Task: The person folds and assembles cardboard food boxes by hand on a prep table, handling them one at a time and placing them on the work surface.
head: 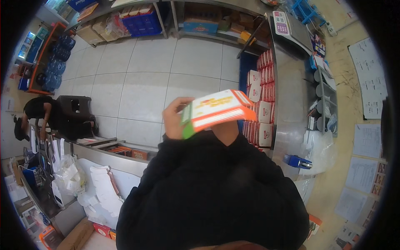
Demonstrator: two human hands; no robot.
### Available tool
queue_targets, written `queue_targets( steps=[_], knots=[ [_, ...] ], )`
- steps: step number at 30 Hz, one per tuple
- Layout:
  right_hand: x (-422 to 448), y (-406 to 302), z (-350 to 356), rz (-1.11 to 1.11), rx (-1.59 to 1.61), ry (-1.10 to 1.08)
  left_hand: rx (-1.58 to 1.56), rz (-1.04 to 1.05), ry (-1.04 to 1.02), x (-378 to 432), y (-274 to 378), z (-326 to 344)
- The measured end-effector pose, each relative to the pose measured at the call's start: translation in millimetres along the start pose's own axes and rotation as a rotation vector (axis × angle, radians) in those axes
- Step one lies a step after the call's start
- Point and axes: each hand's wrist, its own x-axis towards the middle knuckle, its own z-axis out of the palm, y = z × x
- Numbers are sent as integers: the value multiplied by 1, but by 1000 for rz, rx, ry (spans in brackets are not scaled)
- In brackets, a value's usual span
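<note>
A printed cardboard food box (215, 106), white with orange and green edges and yellow lettering, is held in front of my chest, slightly blurred. My left hand (175, 117) grips its green end, the thumb near the upper edge. Under the box's orange side is my right hand (225, 129); its fingers are hidden behind the cardboard, so its hold cannot be made out fully. Right of the box, several stacks of red and white folded cartons (265, 112) stand in a blue container beside the steel counter.
A steel counter (289, 84) runs along the right, bearing a scale (290, 31) and a blue stapler-like tool (298, 161). Another person (47, 112) bends at the far left beside a dark plastic stool (75, 107). Shelves with a blue crate (142, 25) stand across the tiled floor.
</note>
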Motion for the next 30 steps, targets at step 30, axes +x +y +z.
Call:
queue_targets(
  steps=[30],
  knots=[
    [12, -13, 0, -56, 32, 51, -473, -197, 67, 10, -9, 13]
  ],
)
